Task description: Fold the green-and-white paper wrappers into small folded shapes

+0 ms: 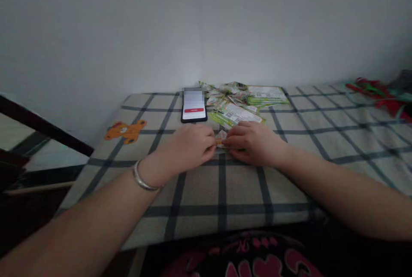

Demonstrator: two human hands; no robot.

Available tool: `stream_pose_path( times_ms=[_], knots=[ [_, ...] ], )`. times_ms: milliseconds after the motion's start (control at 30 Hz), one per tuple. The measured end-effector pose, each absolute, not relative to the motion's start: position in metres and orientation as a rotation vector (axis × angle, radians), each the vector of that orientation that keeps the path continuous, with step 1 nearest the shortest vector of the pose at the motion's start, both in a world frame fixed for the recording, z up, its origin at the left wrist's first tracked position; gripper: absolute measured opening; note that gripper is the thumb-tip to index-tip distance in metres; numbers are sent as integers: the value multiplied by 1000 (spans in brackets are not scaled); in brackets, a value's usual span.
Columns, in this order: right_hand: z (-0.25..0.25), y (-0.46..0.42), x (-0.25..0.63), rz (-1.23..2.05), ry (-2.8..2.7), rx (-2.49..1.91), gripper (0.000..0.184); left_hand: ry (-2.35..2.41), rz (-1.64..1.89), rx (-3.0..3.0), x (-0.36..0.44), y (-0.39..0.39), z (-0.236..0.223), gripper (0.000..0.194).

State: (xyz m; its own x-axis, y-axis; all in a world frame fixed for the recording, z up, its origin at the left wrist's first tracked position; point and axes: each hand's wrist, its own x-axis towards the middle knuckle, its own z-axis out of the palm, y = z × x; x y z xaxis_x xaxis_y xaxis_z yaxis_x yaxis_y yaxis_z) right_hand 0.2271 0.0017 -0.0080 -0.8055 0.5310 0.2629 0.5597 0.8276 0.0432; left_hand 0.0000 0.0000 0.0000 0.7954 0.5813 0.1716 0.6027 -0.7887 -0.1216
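Between my two hands a small piece of folded printed paper (220, 137) is held just above the checked tablecloth (199, 187). My left hand (195, 146), with a silver bangle on the wrist, pinches its left side with curled fingers. Closed on its right side is my right hand (252, 143). Most of the paper is hidden by the fingers. Just beyond the hands lies a flat green-and-white printed leaflet (238, 114). Behind it is a pile of crumpled or folded leaflets (227, 92), with a stack of flat leaflets (268, 95) to its right.
A phone (194, 116) with a lit screen lies beyond my left hand. An orange bear-shaped cutout (125, 132) is on the cloth at the left. Red and green items (383, 94) lie blurred at the far right. A wall (206, 28) stands behind the table.
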Motion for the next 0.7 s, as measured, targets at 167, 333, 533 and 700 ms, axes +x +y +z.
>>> stream_pose_path(
  times_ms=[167,333,533,700],
  knots=[
    [-10,1,223,-162,-2757,-862,23,-950,-212,-2776,2,1,-3,25],
    [-9,-1,219,-68,-2763,-956,23,-964,-195,-2734,4,-3,-3,24],
    [-10,0,216,17,-2709,-1033,20,-1070,-202,-2723,8,-4,-7,25],
    [-14,5,217,101,-2633,-1050,22,-1205,-258,-2750,11,-2,-9,24]
  ],
)
